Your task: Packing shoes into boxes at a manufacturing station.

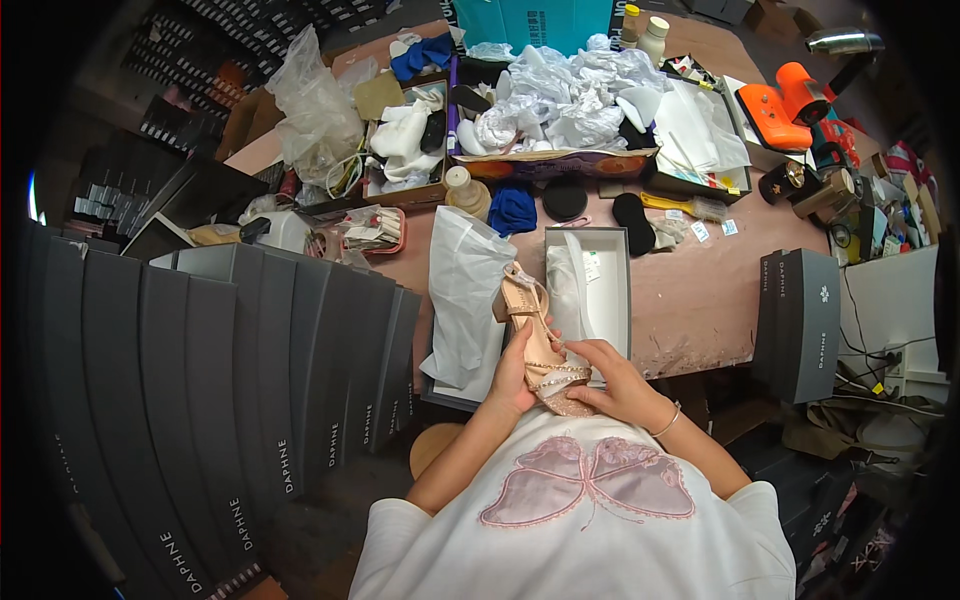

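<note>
A beige heeled sandal (541, 345) with glittery straps is held close to my body, its toe toward me and its heel end pointing away. My left hand (514, 370) wraps round the sandal's left side. On the other side, my right hand (615, 383) grips the front near the toe straps. Just beyond lies an open grey shoebox (622, 300) with white tissue paper (567, 285) inside it. More white paper (465, 305) is spread to the left of the sandal, over a box part.
Tall stacks of dark grey shoeboxes (260, 350) rise at the left; more boxes (798, 320) stand at the right. A carton of crumpled white paper (560, 100) sits at the back. A black brush pad (565, 199), a blue cloth (513, 211) and a yellow-handled brush (685, 206) lie beyond the shoebox.
</note>
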`<state>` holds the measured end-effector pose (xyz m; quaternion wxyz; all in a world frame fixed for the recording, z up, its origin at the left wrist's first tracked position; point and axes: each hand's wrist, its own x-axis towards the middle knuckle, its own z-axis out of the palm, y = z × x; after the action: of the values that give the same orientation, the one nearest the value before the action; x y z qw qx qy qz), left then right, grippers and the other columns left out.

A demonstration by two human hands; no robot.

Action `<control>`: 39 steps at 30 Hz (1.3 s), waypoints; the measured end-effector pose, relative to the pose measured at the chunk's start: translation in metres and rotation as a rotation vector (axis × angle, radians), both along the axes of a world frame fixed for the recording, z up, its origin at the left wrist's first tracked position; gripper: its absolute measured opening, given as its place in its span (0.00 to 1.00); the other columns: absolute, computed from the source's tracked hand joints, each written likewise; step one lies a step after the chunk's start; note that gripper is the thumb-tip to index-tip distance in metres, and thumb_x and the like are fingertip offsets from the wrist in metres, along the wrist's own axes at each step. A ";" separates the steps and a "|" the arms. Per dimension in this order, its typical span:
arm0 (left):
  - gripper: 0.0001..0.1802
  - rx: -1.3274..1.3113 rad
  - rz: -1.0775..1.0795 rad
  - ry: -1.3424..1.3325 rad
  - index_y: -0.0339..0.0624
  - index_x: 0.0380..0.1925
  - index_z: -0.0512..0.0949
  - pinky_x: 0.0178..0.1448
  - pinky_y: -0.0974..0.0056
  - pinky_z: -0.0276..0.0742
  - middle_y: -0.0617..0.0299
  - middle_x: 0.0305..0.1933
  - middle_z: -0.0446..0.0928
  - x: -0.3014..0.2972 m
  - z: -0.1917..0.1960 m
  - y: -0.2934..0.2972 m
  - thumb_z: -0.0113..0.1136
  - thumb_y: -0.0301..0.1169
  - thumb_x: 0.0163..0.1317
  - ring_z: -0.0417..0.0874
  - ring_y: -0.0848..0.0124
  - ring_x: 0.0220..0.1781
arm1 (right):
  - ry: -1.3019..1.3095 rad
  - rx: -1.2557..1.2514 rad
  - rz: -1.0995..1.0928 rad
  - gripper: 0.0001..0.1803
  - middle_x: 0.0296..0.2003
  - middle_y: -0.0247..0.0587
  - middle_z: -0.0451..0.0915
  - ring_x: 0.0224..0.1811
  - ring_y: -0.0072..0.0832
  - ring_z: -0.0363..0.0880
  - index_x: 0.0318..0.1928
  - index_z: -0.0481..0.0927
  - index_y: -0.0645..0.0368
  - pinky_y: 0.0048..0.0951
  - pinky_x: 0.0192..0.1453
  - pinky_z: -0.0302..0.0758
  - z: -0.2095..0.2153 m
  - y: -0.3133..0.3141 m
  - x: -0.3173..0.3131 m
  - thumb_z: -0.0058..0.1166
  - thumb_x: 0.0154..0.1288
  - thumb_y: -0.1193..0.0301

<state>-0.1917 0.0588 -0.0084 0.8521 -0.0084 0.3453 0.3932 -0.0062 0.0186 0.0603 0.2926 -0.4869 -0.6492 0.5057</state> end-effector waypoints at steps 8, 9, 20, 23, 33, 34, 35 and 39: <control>0.25 -0.025 0.003 0.051 0.37 0.54 0.69 0.46 0.61 0.78 0.59 0.38 0.75 0.006 0.002 -0.004 0.48 0.47 0.68 0.78 0.69 0.38 | -0.180 0.236 -0.034 0.24 0.41 0.46 0.75 0.45 0.42 0.73 0.52 0.73 0.61 0.37 0.52 0.70 -0.012 -0.010 0.003 0.57 0.52 0.76; 0.25 -0.023 -0.008 0.056 0.38 0.54 0.69 0.46 0.61 0.78 0.59 0.37 0.75 0.007 0.002 -0.004 0.48 0.47 0.69 0.78 0.69 0.38 | -0.205 0.255 -0.039 0.23 0.40 0.45 0.75 0.45 0.42 0.73 0.51 0.73 0.61 0.38 0.51 0.70 -0.013 -0.010 0.002 0.56 0.51 0.77; 0.25 -0.031 -0.147 -0.008 0.35 0.54 0.70 0.43 0.63 0.78 0.61 0.35 0.76 0.012 0.009 -0.005 0.47 0.46 0.69 0.78 0.71 0.35 | 0.094 -0.161 0.058 0.17 0.35 0.39 0.79 0.40 0.31 0.77 0.44 0.78 0.63 0.29 0.53 0.69 -0.001 -0.011 0.025 0.60 0.51 0.76; 0.25 -0.076 -0.220 -0.013 0.35 0.54 0.70 0.43 0.63 0.79 0.61 0.34 0.76 0.016 0.007 -0.004 0.46 0.46 0.69 0.79 0.70 0.36 | 0.308 -0.520 0.147 0.16 0.36 0.30 0.78 0.41 0.19 0.73 0.44 0.79 0.64 0.22 0.52 0.69 -0.015 -0.004 0.040 0.65 0.55 0.70; 0.25 -0.004 -0.164 0.012 0.35 0.55 0.69 0.42 0.64 0.79 0.61 0.34 0.76 0.016 0.008 -0.004 0.45 0.45 0.70 0.79 0.71 0.36 | 0.103 -0.079 0.074 0.21 0.38 0.44 0.77 0.44 0.35 0.74 0.46 0.78 0.65 0.30 0.50 0.70 0.003 -0.007 0.016 0.65 0.57 0.64; 0.25 0.010 -0.162 0.002 0.35 0.55 0.68 0.42 0.64 0.79 0.62 0.34 0.75 0.015 0.009 -0.003 0.45 0.45 0.70 0.78 0.71 0.36 | 0.131 -0.094 0.087 0.20 0.38 0.43 0.77 0.44 0.34 0.74 0.46 0.78 0.65 0.30 0.50 0.70 0.000 -0.007 0.017 0.65 0.57 0.64; 0.25 0.024 -0.160 -0.008 0.35 0.56 0.68 0.42 0.64 0.79 0.62 0.34 0.75 0.014 0.010 -0.004 0.44 0.45 0.70 0.78 0.71 0.36 | 0.158 -0.110 0.101 0.20 0.38 0.43 0.77 0.44 0.34 0.74 0.46 0.79 0.64 0.30 0.49 0.70 -0.005 -0.008 0.019 0.64 0.58 0.64; 0.26 0.030 -0.177 -0.033 0.35 0.57 0.67 0.42 0.64 0.79 0.61 0.34 0.75 0.015 0.007 -0.009 0.44 0.46 0.70 0.78 0.71 0.37 | 0.250 -0.259 0.114 0.19 0.36 0.38 0.78 0.43 0.28 0.73 0.45 0.80 0.65 0.28 0.51 0.68 -0.010 -0.009 0.022 0.65 0.57 0.66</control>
<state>-0.1764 0.0500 -0.0018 0.8892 0.0283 0.3247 0.3212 0.0161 0.0097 0.0505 0.2770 -0.4163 -0.5637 0.6574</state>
